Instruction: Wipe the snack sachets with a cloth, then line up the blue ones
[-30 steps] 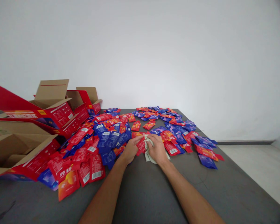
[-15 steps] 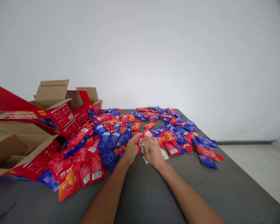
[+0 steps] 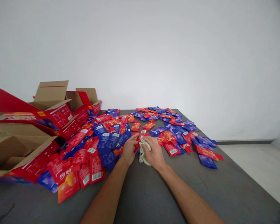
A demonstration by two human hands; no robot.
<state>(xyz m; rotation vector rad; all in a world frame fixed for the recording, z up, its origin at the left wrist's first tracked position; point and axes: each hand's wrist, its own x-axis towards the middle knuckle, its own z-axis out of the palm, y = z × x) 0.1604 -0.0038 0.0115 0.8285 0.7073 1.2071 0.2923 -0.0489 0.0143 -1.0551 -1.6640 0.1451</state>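
On a gray table point(image 3: 140, 193), the left hand point(image 3: 129, 151) pinches a red packet point(image 3: 142, 133), which could slip if the right hand point(image 3: 155, 153), curled round a cloth point(image 3: 142, 156), pushes hard.

The white wall point(image 3: 154, 77) glows brightest mid-frame, dimming toward the edges.
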